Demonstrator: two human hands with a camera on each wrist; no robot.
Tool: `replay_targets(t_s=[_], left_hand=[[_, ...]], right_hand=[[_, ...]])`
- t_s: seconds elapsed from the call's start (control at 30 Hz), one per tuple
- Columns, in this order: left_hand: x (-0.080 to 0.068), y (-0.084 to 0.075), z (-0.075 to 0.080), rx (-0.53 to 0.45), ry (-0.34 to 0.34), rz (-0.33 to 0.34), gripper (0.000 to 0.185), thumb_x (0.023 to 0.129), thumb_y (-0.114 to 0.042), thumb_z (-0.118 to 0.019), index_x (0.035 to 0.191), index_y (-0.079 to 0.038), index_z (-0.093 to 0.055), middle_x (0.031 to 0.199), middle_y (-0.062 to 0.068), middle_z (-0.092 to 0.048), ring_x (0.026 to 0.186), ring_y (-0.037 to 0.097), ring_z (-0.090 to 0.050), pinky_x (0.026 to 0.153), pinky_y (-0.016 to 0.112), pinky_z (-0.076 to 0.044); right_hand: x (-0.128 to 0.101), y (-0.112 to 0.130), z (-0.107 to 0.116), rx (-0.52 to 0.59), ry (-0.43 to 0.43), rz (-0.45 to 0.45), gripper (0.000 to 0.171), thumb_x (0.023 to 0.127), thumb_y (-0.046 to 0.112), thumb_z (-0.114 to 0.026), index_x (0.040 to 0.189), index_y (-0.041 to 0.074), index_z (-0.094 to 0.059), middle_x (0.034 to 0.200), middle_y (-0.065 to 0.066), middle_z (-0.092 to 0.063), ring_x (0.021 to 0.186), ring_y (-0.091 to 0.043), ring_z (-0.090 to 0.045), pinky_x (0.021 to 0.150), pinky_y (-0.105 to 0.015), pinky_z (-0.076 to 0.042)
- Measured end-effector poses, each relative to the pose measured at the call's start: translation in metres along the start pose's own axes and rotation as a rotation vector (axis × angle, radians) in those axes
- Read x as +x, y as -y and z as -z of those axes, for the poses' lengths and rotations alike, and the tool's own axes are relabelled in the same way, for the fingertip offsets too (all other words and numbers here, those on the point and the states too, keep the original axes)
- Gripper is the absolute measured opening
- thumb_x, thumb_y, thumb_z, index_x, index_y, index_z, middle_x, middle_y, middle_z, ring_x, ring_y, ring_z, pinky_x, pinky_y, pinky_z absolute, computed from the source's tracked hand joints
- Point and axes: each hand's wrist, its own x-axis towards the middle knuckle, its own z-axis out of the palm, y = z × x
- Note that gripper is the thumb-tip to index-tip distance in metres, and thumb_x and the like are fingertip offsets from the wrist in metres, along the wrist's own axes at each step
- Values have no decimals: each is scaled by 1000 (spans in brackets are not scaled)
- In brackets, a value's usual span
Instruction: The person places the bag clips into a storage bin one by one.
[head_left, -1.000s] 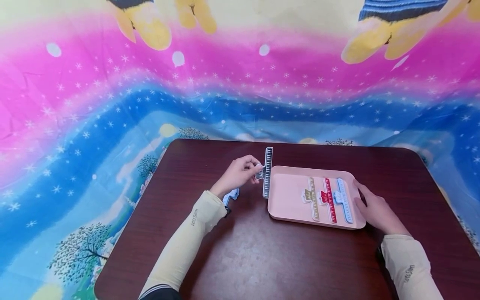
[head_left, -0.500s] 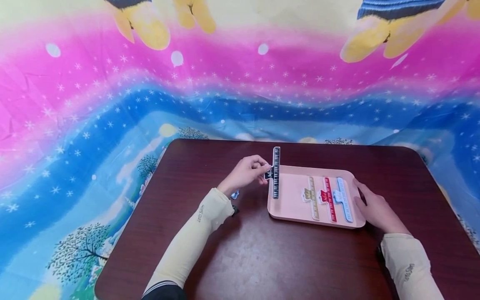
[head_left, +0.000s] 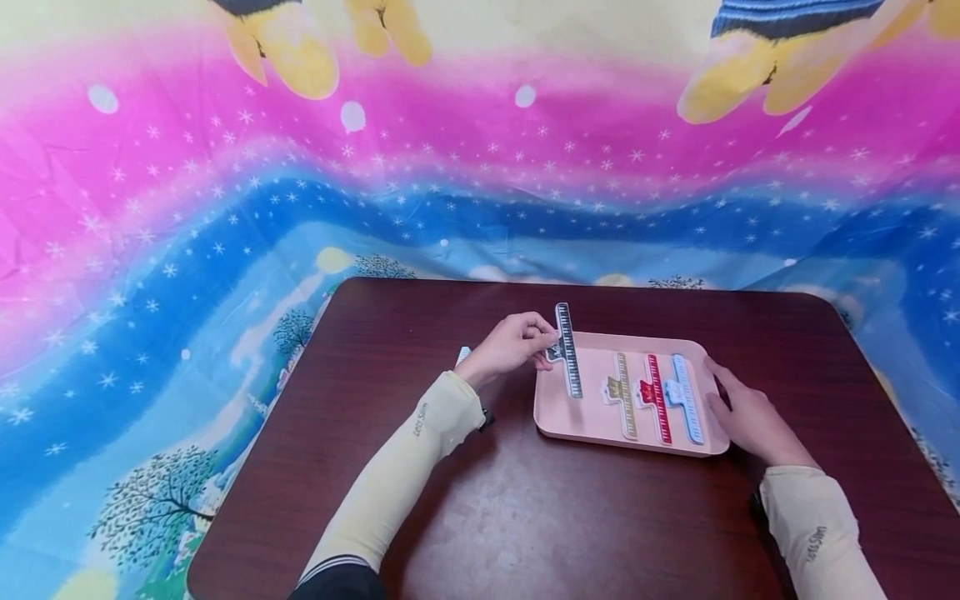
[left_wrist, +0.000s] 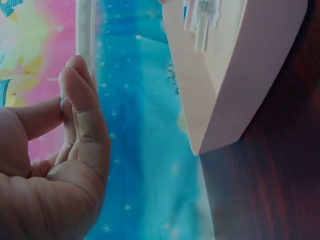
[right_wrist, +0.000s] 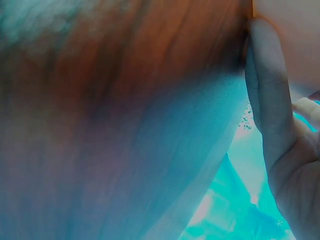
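In the head view my left hand (head_left: 517,346) pinches a black music clip (head_left: 567,350) printed with piano keys by its small grip tab, between thumb and fingers. The clip hangs tilted over the left part of a pink tray (head_left: 558,429). In the left wrist view its pale edge (left_wrist: 85,30) rises above the fingertips. My right hand (head_left: 757,417) holds the tray's right edge, thumb over the rim and fingers along the outer side. Inside the tray lie a gold clip (head_left: 628,408), a red clip (head_left: 658,408) and a light blue clip (head_left: 688,408), side by side.
A light blue piece (head_left: 464,353) on the table peeks out behind my left wrist, mostly hidden. The dark wooden table (head_left: 525,517) has rounded corners. A bright printed cloth (head_left: 450,200) hangs behind its far edge.
My left hand has moved right with the black clip, from beside the tray to over its left part, and the clip has tilted. My right hand stays at the tray's edge.
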Motion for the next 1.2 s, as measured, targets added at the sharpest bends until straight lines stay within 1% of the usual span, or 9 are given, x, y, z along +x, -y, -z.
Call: replay_targets(t_s=[0.1,0.2,0.37,0.47,0.6,0.67,0.87,1.1,1.2], left_hand=[[3,1,-3,14,8,-11,13,104,-9,-62,111,3,-63,83,14,-73,61,14,-70,80,57,-62],[5,2,-6,22,16,-15,12,104,-8,-62,110,3,-63,92,25,-74,60,15,-70,85,65,-58],[9,4,-11,25,41,8,13,104,-5,-60,112,6,-60,103,35,-71,60,15,-68,87,67,-56],[11,4,-15,30,62,29,11,104,-4,-60,109,6,-58,96,30,-72,59,15,-68,88,67,-56],[15,2,-20,45,87,51,7,104,-4,-60,101,2,-56,83,13,-70,59,15,-68,89,67,-55],[18,1,-22,55,102,59,8,104,-4,-61,98,0,-55,80,9,-69,59,15,-68,89,67,-56],[26,0,-25,75,165,96,14,103,-4,-61,92,-4,-53,80,8,-67,59,16,-70,87,63,-58],[35,0,-30,83,240,152,10,102,0,-61,94,2,-55,80,10,-69,58,17,-69,89,61,-57],[39,1,-32,108,262,167,8,101,1,-61,95,3,-56,79,11,-69,58,16,-68,86,58,-60]], right_hand=[[0,-1,0,0,0,2,71,107,20,-49,165,3,-11,150,-46,-33,132,-63,-41,107,-76,-36],[-1,-1,-1,3,5,-2,72,108,21,-49,165,3,-10,151,-46,-32,133,-63,-40,107,-76,-35],[-1,-1,-2,3,10,-8,72,108,21,-49,165,4,-9,151,-46,-32,133,-63,-40,107,-77,-35],[-1,-1,-1,0,3,-5,72,107,21,-49,165,4,-10,150,-46,-33,132,-63,-41,107,-76,-36],[-1,-1,-1,-1,-3,-1,72,107,20,-49,165,4,-10,150,-46,-34,132,-63,-41,106,-76,-36],[-1,0,-1,-1,-2,-2,72,107,20,-50,165,4,-10,150,-46,-33,132,-63,-41,106,-76,-36],[-2,1,-1,2,0,-1,72,107,20,-49,165,4,-10,151,-46,-33,133,-63,-40,107,-76,-36],[-2,2,-1,1,-7,-2,71,107,19,-49,165,3,-11,150,-46,-34,132,-63,-41,106,-76,-36],[-2,3,0,0,-4,-7,72,107,20,-49,165,3,-10,150,-46,-33,132,-63,-40,106,-76,-36]])
